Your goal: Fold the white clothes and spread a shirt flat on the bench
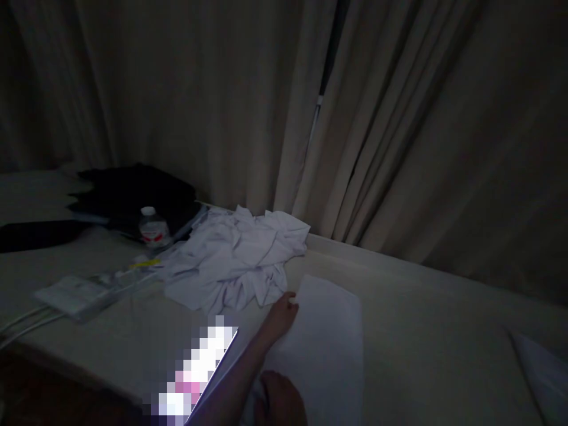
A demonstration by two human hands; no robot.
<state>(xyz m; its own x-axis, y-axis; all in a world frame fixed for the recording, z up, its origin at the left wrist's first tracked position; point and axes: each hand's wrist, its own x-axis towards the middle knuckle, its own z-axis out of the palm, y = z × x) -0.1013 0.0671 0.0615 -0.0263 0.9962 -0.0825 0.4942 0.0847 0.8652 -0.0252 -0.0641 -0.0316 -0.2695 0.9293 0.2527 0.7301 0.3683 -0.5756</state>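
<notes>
Left hand (280,313) on folded cloth (328,343) (white)

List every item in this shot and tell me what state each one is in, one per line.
Folded white cloth: lying flat, left hand on its far corner.
Right hand: at the cloth's near edge; grip unclear.
Crumpled white garment: unfolded, in a heap.
Water bottle: upright, cap on.
Dark clothes: stacked.
Power strip: lying flat.
Curtains: drawn, narrow gap.

Left hand (284,313) stretched forward, fingers curled; right hand (279,399) low, near body.
</notes>
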